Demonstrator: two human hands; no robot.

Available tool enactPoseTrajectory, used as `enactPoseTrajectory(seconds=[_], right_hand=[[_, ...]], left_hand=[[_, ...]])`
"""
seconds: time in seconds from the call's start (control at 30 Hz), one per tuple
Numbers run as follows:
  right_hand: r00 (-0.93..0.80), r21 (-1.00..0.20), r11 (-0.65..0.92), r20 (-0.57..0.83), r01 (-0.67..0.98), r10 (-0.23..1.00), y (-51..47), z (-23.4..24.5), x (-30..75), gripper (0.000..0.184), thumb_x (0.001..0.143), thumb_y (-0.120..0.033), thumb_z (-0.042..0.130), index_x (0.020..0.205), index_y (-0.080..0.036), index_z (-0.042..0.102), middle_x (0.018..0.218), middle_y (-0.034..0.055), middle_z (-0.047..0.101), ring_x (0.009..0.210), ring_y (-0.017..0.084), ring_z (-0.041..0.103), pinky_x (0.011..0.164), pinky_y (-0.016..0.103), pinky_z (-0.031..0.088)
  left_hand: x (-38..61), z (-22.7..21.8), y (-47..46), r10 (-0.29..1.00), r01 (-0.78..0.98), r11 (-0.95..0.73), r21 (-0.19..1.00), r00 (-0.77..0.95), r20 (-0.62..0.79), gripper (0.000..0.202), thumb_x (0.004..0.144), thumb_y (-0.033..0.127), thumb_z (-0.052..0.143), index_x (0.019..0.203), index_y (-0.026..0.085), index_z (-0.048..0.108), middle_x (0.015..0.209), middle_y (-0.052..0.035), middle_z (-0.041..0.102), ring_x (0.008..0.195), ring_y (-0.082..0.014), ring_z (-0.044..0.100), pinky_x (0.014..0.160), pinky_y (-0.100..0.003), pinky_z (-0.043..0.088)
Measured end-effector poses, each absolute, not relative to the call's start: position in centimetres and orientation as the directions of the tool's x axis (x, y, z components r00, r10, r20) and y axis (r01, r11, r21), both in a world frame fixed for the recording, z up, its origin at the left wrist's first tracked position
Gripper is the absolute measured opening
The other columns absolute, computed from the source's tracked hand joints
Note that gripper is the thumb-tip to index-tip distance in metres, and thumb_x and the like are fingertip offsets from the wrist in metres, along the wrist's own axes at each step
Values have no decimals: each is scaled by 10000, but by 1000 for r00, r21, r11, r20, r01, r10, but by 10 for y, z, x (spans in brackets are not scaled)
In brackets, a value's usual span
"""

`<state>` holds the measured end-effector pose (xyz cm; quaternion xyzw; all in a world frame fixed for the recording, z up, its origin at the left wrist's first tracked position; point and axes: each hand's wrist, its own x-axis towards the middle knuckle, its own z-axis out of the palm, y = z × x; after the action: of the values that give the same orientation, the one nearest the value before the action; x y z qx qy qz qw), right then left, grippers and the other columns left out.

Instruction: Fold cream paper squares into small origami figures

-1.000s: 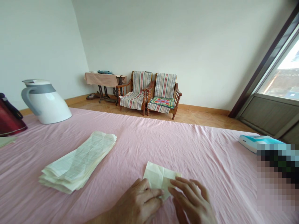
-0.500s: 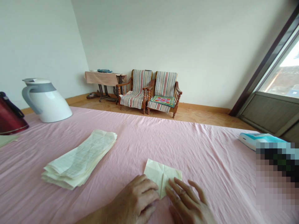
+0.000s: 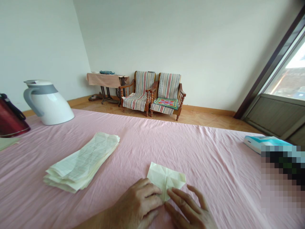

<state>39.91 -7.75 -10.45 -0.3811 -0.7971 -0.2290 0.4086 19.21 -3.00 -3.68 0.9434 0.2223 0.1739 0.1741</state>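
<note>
A small cream sheet of folded paper (image 3: 157,173) lies on the pink cloth in front of me, a crease running down its middle. At its lower left, my left hand (image 3: 141,202) is closed, with bent fingers holding that edge down; the thumb's grip is partly hidden. My right hand (image 3: 190,208) is open, its fingers stretched out and the tips lying on the paper's lower right part, near the crease. Further left rests a stack of long folded paper sheets (image 3: 81,165), apart from both hands.
The pink cloth (image 3: 214,165) is wrinkled. A white jug (image 3: 56,106) and a red kettle (image 3: 10,119) stand at the far left, near another paper piece (image 3: 8,143). To the right lies a blue-and-white packet (image 3: 264,141), partly pixelated. Two chairs (image 3: 145,89) stand beyond.
My right hand's fingers have slid slightly left and down over the paper, toward the crease and lower tip. The left hand stays nearly in place.
</note>
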Motion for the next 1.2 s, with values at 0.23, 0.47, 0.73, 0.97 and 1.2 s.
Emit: enactPoseTrajectory(seconds=[0.23, 0.47, 0.73, 0.97, 1.2], right_hand=[[-371, 44, 600, 821, 799, 435, -78, -104, 399, 235, 962, -170, 451, 944, -247, 672, 953, -14, 737, 937, 129, 669, 1097, 374, 255], [-385, 62, 599, 817, 799, 429, -77, -103, 399, 217, 948, -166, 473, 944, -249, 674, 969, -15, 736, 934, 127, 668, 1100, 356, 248], [-374, 62, 595, 828, 801, 417, -75, -103, 397, 230, 950, -165, 469, 923, -245, 682, 959, -12, 738, 922, 128, 671, 1096, 362, 250], [-388, 71, 594, 816, 802, 427, -76, -107, 399, 224, 954, -167, 468, 959, -252, 675, 969, -16, 734, 937, 126, 667, 1100, 379, 242], [-372, 50, 594, 820, 803, 434, -75, -107, 399, 218, 950, -173, 473, 933, -252, 675, 943, -24, 738, 923, 123, 674, 1096, 377, 255]], left_hand=[[193, -37, -30, 473, 355, -843, 404, 847, 242, 156, 916, 130, 580, 1029, 190, 669, 1071, -34, 660, 969, -186, 586, 886, -296, 481], [192, -36, -30, 469, 348, -845, 407, 848, 249, 150, 919, 122, 573, 1011, 184, 673, 1061, -33, 662, 956, -182, 585, 881, -288, 476], [194, -38, -30, 464, 348, -848, 400, 852, 243, 137, 925, 120, 557, 976, 171, 674, 1023, -42, 659, 922, -184, 574, 857, -291, 474], [193, -38, -29, 467, 342, -846, 409, 846, 257, 138, 924, 118, 559, 977, 180, 670, 1016, -36, 656, 918, -175, 564, 861, -276, 468], [193, -36, -30, 474, 337, -837, 430, 840, 263, 154, 913, 110, 570, 990, 195, 671, 997, -34, 660, 918, -172, 576, 861, -272, 474]])
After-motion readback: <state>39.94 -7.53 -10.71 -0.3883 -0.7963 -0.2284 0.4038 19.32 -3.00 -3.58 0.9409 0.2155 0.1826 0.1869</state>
